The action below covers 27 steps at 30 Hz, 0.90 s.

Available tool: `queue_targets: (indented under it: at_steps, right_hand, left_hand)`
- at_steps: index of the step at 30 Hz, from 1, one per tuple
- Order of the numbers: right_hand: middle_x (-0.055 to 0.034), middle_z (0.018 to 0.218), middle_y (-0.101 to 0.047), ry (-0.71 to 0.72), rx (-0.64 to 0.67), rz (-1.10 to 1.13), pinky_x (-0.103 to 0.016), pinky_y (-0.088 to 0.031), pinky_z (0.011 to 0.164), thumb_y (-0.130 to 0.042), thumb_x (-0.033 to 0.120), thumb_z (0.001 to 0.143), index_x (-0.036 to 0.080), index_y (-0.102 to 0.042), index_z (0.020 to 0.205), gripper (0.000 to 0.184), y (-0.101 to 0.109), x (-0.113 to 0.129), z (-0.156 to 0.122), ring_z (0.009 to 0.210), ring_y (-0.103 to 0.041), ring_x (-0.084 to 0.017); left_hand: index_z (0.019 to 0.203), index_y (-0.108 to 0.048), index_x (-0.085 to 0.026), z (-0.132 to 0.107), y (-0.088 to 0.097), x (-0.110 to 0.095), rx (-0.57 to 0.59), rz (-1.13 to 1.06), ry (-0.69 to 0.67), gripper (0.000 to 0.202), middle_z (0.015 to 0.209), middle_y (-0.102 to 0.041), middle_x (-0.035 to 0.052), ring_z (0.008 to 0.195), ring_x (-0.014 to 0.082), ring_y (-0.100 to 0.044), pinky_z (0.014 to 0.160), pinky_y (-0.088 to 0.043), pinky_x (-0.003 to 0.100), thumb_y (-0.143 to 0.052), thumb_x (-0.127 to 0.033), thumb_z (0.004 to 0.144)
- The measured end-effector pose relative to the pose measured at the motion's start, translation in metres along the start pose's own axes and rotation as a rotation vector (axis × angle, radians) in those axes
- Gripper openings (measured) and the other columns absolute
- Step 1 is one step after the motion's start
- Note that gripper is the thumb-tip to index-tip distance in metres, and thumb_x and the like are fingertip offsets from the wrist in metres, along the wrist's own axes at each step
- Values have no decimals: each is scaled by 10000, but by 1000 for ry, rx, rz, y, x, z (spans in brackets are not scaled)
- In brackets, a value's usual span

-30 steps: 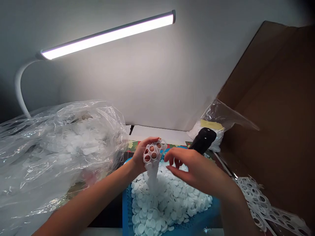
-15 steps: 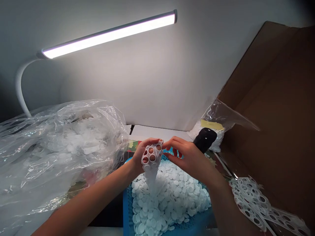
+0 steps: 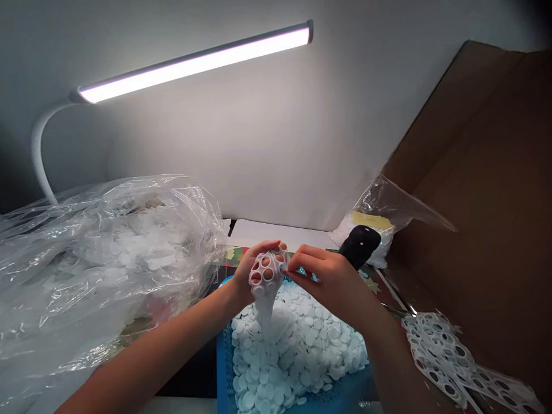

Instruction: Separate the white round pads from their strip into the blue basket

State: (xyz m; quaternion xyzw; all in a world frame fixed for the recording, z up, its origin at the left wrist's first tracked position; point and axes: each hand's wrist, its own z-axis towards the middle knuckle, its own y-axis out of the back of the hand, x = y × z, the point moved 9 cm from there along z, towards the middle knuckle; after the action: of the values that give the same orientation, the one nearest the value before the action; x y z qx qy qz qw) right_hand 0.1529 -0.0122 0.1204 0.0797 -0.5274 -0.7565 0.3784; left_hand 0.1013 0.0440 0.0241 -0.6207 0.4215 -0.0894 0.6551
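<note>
**Inspector A:** What is in hand, and where is it?

**Inspector B:** A perforated white strip, held above the middle of a blue plastic basket. Its upper part is curved around the left hand and has rows of round holes, with skin showing through them. Below that, it gathers into a narrow, twisted tail that hangs down to a heap of loose white discs. The tail appears to touch the heap.

**Inspector A:** Finger state?

**Inspector B:** Left fingers are curled around the strip and holding it. On the right hand, the thumb and forefinger are set narrow, their tips at the strip's right edge. I cannot tell whether they are gripping it.

**Inspector A:** Surroundings?

**Inspector B:** A large clear plastic bag of white discs lies left of the basket. Beyond the right hand stands a black handle, its full form hidden, with a smaller labelled bag behind it. More perforated white strip lies at lower right, beside a brown cardboard sheet.
</note>
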Motion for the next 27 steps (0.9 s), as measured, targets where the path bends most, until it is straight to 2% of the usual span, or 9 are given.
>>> queue_targets:
  at_steps: [4, 9, 13, 18, 20, 23, 27]
  right_hand:
    - [23, 700, -515, 66, 15, -165, -231, -308, 552, -481, 86, 880, 174, -496, 706, 196, -1, 18, -2, 610, -437, -98]
    - [19, 632, -470, 192, 14, -304, -262, -239, 502, -439, 29, 838, 167, -467, 648, 236, -6, 43, -6, 561, -365, -109]
    - [24, 647, -477, 229, 5, -280, -263, -235, 503, -443, 19, 838, 167, -482, 677, 222, -4, 48, -7, 561, -353, -108]
    - [-3, 759, -551, 163, -16, -200, -252, -308, 574, -437, 61, 883, 179, -536, 776, 187, 8, 32, -6, 663, -454, -121]
    - [-15, 791, -570, 158, -11, -182, -253, -329, 605, -434, 41, 871, 180, -558, 824, 193, 9, 31, -7, 699, -474, -129]
    - [-14, 781, -576, 193, 12, -160, -252, -332, 597, -417, 12, 852, 188, -578, 865, 238, 7, 38, -10, 673, -468, -127]
    - [-13, 821, -596, 234, 18, -87, -249, -335, 585, -400, 3, 853, 188, -588, 906, 269, 6, 53, -12, 665, -483, -118]
  left_hand:
    - [687, -542, -144, 6, -3, -1, 77, -105, -19, 220, 378, -345, -75, 266, 62, -361, 302, -254, 154, -450, -223, 871]
    - [668, -544, -136, 9, 5, 3, 32, -105, -18, 242, 388, -406, -63, 255, 53, -359, 285, -203, 153, -471, -240, 874]
    - [646, -553, -138, 7, 5, 6, -8, -88, 13, 254, 360, -404, -58, 267, 69, -384, 300, -228, 162, -498, -259, 862]
    - [632, -552, -126, 5, -3, 8, 16, -55, 19, 254, 446, -507, -16, 360, 94, -487, 377, -346, 187, -476, -211, 859]
    - [600, -529, -129, 7, -3, 9, 22, -42, 13, 254, 453, -502, -17, 375, 94, -488, 393, -355, 192, -504, -200, 842]
    - [558, -485, -143, 10, 2, 9, -8, -55, 17, 274, 430, -457, -41, 354, 79, -445, 384, -327, 186, -546, -197, 819]
    - [529, -453, -155, 12, 8, 9, -37, -61, 30, 332, 416, -431, -44, 352, 76, -431, 375, -315, 179, -502, -211, 853]
